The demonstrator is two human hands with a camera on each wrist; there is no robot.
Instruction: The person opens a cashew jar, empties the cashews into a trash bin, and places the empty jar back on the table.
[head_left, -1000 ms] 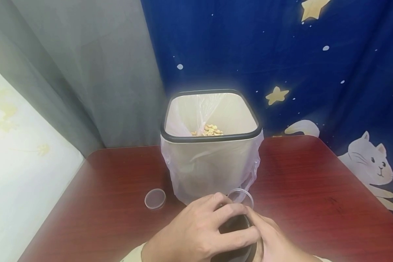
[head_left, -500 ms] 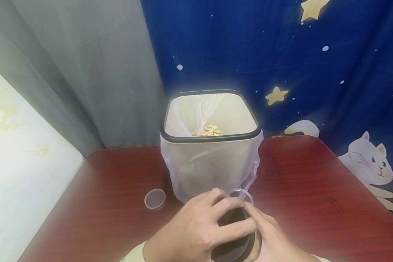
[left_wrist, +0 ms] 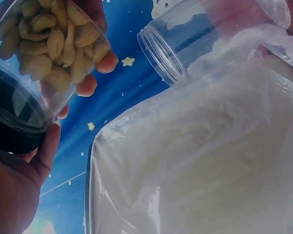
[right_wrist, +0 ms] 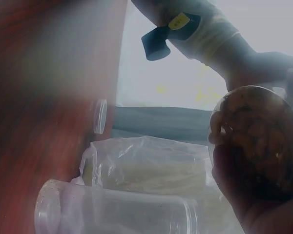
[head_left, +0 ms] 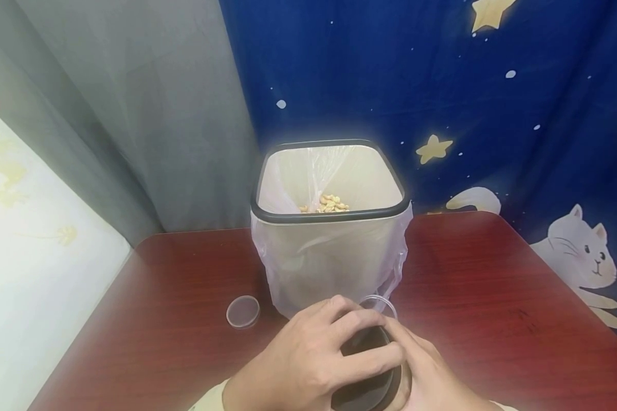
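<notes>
A clear jar of cashews (left_wrist: 56, 44) with a black lid (head_left: 362, 388) is low at the front in the head view. My left hand (head_left: 313, 357) lies over the lid, its fingers curled about the rim. Wrapped round the jar's side is my right hand (head_left: 434, 371), partly covered by the left in the head view. The left wrist view shows the lid seated at the jar's end, with the left thumb along its edge. In the right wrist view the jar's round base faces the camera, full of nuts. Just beyond both hands stands an uncapped clear jar (head_left: 385, 306).
A cream bin (head_left: 334, 260) with a black rim and a clear bag liner stands mid-table, cashews (head_left: 331, 204) inside it. Left of it, a clear round lid (head_left: 243, 312) lies on the red-brown table (head_left: 185, 274). Curtains (head_left: 185, 114) hang behind.
Over the last second my left fingers have shifted slightly on the black lid, and more of the lid shows between them. Bin, uncapped jar and clear lid have stayed put.
</notes>
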